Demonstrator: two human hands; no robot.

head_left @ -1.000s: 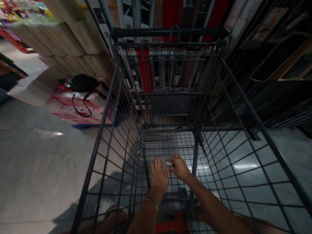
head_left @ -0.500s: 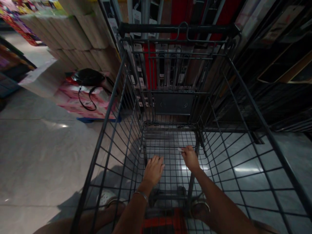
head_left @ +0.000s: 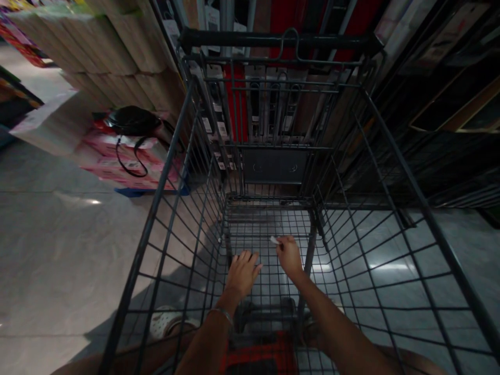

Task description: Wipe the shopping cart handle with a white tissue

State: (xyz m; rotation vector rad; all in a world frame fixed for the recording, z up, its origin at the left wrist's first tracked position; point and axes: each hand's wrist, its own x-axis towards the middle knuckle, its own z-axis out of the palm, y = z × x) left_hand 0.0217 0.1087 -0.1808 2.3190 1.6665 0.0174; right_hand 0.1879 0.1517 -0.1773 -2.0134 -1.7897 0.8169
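Both my hands are down inside a dark metal shopping cart (head_left: 414, 187), over its wire floor. My left hand (head_left: 242, 273) lies palm down with its fingers apart and holds nothing; it appears to rest on or just above the wires. To its right, my right hand (head_left: 289, 256) is closed in a pinch. From its fingertips a small white piece (head_left: 275, 240) sticks out, perhaps paper or tissue, too small to name surely. A bracelet (head_left: 222, 314) circles my left wrist.
Left of the cart, a black bag (head_left: 135, 121) with a strap lies on pink packages (head_left: 113, 156), beside stacked brown packs (head_left: 89, 44). Boxed goods (head_left: 236, 104) stand beyond the cart's far end. Something red and black (head_left: 260, 359) shows beneath the wires near me.
My right hand has moved left, closer to my left hand, with the white piece still pinched. The left hand has shifted slightly. The whole view has moved a little.
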